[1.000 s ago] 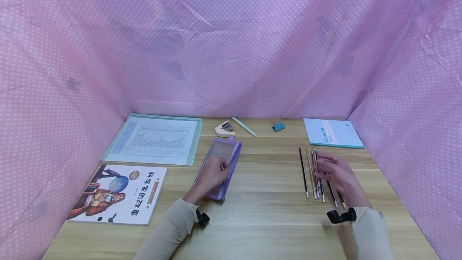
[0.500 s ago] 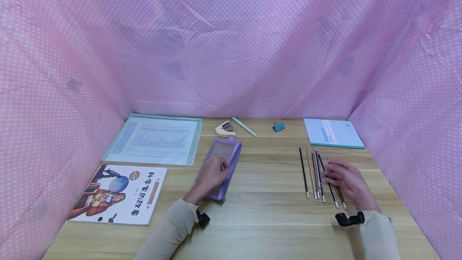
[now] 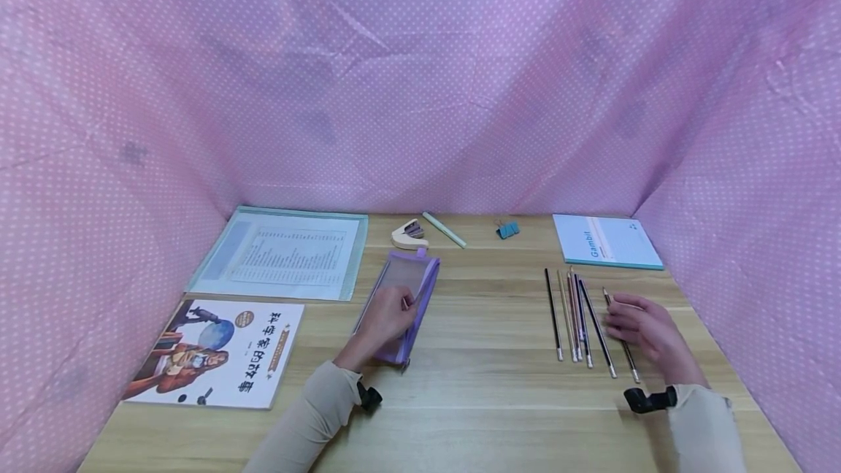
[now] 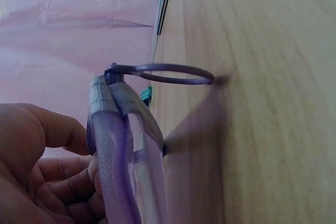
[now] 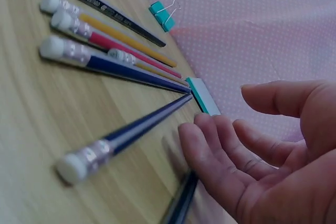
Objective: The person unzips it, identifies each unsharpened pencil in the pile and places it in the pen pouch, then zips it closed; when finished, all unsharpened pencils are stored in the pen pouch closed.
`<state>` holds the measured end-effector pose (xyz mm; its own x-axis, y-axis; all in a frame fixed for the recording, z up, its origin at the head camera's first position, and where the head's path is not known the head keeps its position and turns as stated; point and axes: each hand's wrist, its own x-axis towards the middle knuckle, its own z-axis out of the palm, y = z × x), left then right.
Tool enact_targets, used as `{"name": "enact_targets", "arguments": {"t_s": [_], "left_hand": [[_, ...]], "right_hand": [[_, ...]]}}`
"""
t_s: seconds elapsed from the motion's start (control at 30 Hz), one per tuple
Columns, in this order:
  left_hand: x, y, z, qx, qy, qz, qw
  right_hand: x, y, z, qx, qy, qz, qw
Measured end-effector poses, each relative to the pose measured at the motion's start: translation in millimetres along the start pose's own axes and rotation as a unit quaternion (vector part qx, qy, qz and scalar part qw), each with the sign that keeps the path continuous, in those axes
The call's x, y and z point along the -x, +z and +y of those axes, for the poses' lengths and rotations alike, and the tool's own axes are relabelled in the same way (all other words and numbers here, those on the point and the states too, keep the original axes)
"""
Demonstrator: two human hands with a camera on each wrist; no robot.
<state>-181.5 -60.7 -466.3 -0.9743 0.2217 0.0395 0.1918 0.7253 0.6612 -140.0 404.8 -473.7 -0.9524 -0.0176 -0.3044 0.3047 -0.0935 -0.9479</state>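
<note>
Just below the centre of the head view, a person's left grip (image 3: 388, 316) pinches the edge of a purple mesh pouch (image 3: 406, 271) on the worktop (image 3: 486, 385). Toward the lower right of the frame, the right grip (image 3: 647, 331) is released, fingers slightly bent by the rightmost pencil (image 3: 628, 356); contact cannot be told. The other pencils (image 3: 554, 316) lie left of that one, a pale-blue notebook (image 3: 624, 243) above.
</note>
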Motion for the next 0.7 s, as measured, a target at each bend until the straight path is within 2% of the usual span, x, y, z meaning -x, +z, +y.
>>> {"name": "enact_targets", "arguments": {"t_s": [0.07, 0.13, 0.17, 0.23, 0.3, 0.43, 0.7], "left_hand": [[-0.1, 0.0, 0.0, 0.001, 0.000, 0.000, 1.0000], [-0.3, 0.5, -0.4, 0.001, 0.002, 0.001, 1.0000], [-0.3, 0.6, -0.5, 0.000, 0.003, 0.002, 1.0000], [-0.3, 0.7, -0.6, 0.000, 0.004, 0.004, 1.0000], [-0.1, 0.6, -0.6, 0.001, 0.004, 0.004, 1.0000], [0.5, 0.3, -0.7, 0.000, 0.009, 0.005, 0.9999], [0.7, -0.1, 0.5, 0.003, 0.006, 0.003, 1.0000]], "right_hand": [[-0.8, 1.6, -2.2, 0.061, 0.006, 0.014, 0.998], [-1.1, 5.2, -4.7, 0.137, 0.004, 0.029, 0.990], [-1.1, 7.2, -5.8, 0.174, 0.002, 0.033, 0.984], [-1.1, 12.2, -8.2, 0.258, 0.003, 0.045, 0.965], [-1.8, 16.6, -9.7, 0.313, 0.002, 0.048, 0.949], [-4.5, 21.9, -9.6, 0.368, 0.001, 0.049, 0.929], [-7.9, 27.6, -8.0, 0.424, -0.014, 0.042, 0.905]]}}
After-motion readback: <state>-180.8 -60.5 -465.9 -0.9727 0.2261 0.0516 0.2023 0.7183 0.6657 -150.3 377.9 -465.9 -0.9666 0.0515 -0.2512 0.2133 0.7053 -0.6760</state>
